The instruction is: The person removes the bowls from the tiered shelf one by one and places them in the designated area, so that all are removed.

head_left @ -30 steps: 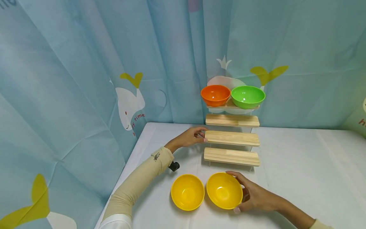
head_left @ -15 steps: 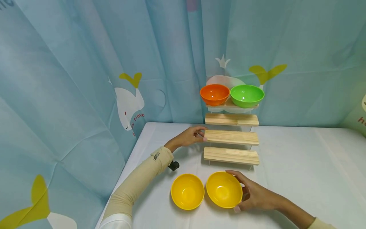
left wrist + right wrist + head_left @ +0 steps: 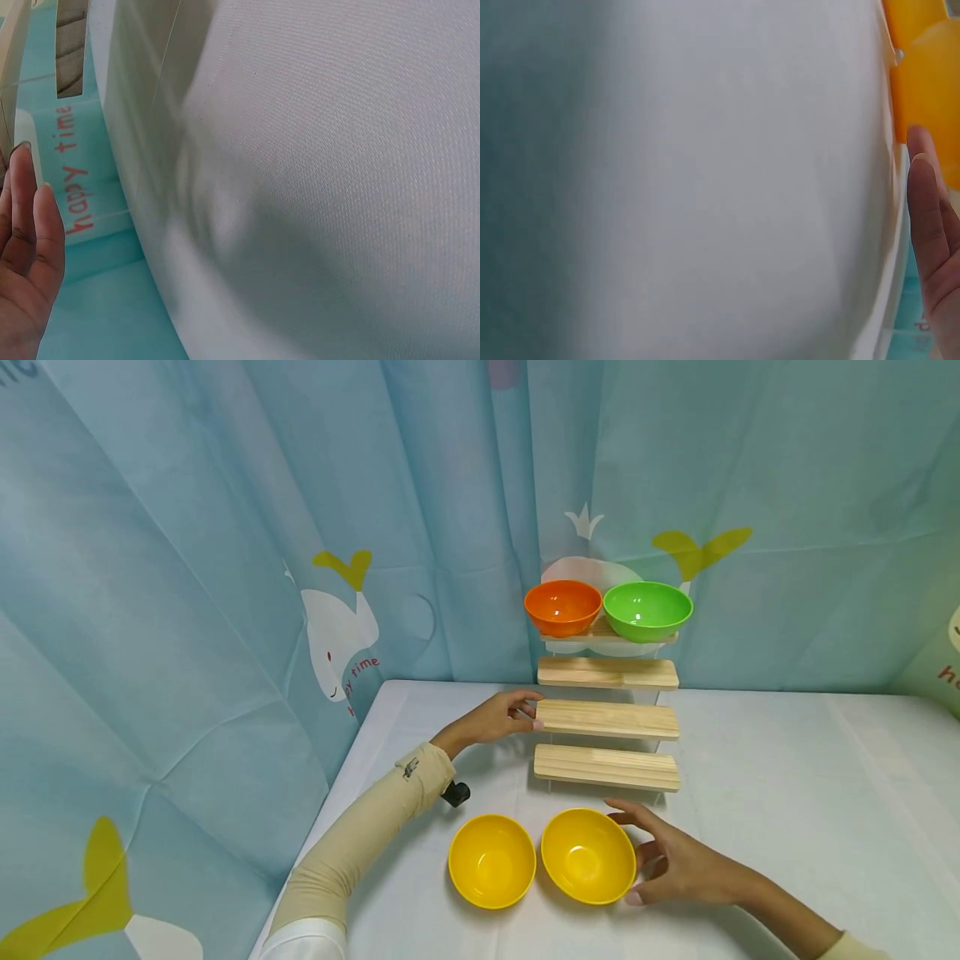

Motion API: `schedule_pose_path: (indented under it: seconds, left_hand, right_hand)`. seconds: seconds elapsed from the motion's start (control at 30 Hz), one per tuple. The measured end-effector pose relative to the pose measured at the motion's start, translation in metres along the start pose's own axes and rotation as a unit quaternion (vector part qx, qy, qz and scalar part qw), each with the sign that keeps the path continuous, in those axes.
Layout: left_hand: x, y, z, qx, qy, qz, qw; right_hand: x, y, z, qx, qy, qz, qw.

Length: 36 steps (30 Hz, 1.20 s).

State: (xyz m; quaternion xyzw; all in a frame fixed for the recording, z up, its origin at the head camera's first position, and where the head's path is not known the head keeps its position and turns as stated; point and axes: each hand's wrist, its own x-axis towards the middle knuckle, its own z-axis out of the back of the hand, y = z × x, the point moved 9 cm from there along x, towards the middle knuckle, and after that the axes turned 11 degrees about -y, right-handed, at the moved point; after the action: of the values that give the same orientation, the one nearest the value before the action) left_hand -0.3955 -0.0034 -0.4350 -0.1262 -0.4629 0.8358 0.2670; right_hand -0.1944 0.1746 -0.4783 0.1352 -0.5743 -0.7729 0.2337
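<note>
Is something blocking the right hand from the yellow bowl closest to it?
Nope, nothing visible stands between the right hand and the nearer yellow bowl. The other yellow bowl is on that bowl's far side.

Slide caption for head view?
Left hand at a tiered wooden rack, right hand beside two yellow bowls; orange bowl and green bowl on top tier.

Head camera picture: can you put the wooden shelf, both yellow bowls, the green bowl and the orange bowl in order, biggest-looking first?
1. Wooden shelf
2. Left yellow bowl and right yellow bowl: too alike to rank
3. Green bowl
4. Orange bowl
The yellow ones are nearer the camera, so real sizes are unsure.
</note>
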Motion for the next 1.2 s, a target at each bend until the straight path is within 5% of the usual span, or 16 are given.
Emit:
schedule_pose_path:
  seconds: [0.57,1.2]
  left_hand:
    - [0.003,0.003,-0.002,0.008,-0.003,-0.010,0.9999]
    - [0.002,0.003,0.000,-0.005,-0.005,-0.011,0.9999]
  right_hand:
    - [0.001,0.054,0.071,-0.048,-0.064,0.100,0.9918]
    - [0.026,0.109,0.161,-0.167,-0.185,0.117,0.9613]
